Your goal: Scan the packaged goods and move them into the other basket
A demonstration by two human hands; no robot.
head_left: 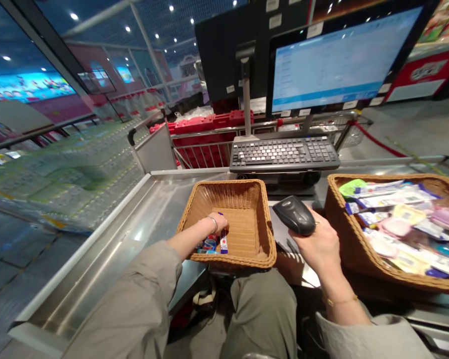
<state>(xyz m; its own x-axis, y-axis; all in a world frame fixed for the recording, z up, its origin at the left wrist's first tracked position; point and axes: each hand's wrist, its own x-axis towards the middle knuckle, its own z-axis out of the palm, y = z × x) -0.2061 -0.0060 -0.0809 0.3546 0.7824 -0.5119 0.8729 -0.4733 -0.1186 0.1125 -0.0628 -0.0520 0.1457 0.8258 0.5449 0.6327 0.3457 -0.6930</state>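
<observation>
My left hand (217, 223) reaches down into a brown wicker basket (196, 199) in front of me. Its fingers are closed over a slim white-and-blue packet (223, 243), whose ends show on either side of the hand. Beside that packet, a few small blue and red packets (209, 244) lie in the basket's near left corner. To the right of this basket, my right hand (320, 244) grips a black barcode scanner (295, 215) by its handle. The scanner is held above the counter with its head tilted toward the basket.
A second wicker basket (336, 219) at right holds many packaged goods (400, 224). Behind the counter stand a keyboard (284, 153) and a lit monitor (333, 65). A metal counter (134, 224) with a raised edge runs along the left, near stacked bottles (78, 169).
</observation>
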